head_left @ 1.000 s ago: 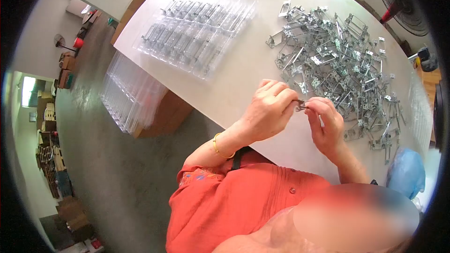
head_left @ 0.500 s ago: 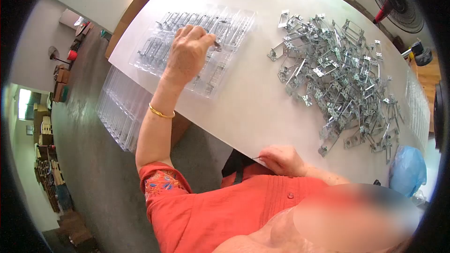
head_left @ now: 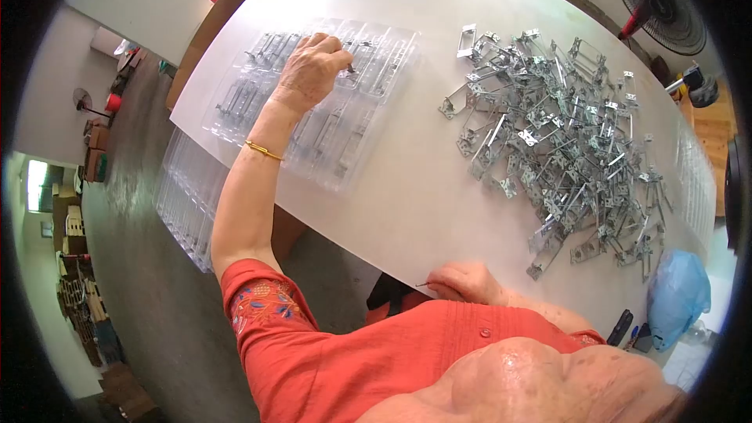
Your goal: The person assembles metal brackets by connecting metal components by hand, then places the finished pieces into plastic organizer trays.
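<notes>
My left hand (head_left: 310, 70), fingers pinched together, is over the clear plastic tray (head_left: 345, 176) on the table. A small metal part (head_left: 350, 70) shows at its fingertips, mostly hidden by the fingers. Long metal brackets (head_left: 244, 98) lie in rows in the tray's compartments, and my hand and forearm cover some of them. My right hand (head_left: 464, 280) rests closed at the table's near edge, close to my body. From its fingers sticks out the tip of a thin dark rod (head_left: 423, 285); the rest of that item is hidden.
A large heap of loose metal brackets (head_left: 556, 141) covers the right of the table (head_left: 407, 211). Stacked clear trays (head_left: 188, 196) stand below the left edge, more trays (head_left: 693, 180) at far right. A blue plastic bag (head_left: 678, 298) sits at lower right; a fan (head_left: 658, 0) stands beyond.
The view has shifted slightly. My left hand has moved a little farther over the tray, still pinched. My right hand stays closed at the table edge.
</notes>
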A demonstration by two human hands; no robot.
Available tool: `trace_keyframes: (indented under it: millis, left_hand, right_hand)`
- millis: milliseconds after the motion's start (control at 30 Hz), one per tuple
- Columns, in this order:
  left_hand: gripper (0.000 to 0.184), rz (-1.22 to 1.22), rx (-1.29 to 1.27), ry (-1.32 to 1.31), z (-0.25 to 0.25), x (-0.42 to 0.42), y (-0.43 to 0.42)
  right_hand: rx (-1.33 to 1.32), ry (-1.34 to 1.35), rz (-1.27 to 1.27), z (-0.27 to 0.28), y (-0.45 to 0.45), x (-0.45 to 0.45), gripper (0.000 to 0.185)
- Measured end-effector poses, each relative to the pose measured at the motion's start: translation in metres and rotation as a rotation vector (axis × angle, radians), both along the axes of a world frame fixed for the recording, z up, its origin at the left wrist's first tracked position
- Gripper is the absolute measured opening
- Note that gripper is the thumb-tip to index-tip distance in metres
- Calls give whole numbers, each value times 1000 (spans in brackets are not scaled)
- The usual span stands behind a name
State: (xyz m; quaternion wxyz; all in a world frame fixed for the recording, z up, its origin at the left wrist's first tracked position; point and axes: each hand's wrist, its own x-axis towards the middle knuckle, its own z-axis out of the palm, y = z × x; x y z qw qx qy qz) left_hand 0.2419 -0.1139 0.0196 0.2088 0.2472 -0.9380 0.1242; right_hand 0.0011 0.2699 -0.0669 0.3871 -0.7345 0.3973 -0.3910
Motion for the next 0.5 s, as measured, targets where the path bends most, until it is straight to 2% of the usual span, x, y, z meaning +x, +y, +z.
trace_keyframes:
  millis: [167, 267, 500]
  left_hand:
    - [14, 47, 19, -48, -10, -2, -5]
    - [7, 57, 24, -72, -14, -3, -7]
    - [5, 96, 74, -77, -18, -10, -6]
  right_hand:
    - [38, 5, 14, -1, 0, -2, 17]
    - [79, 8, 25, -1, 1, -3, 15]
    - [70, -6, 26, -4, 2, -2, 15]
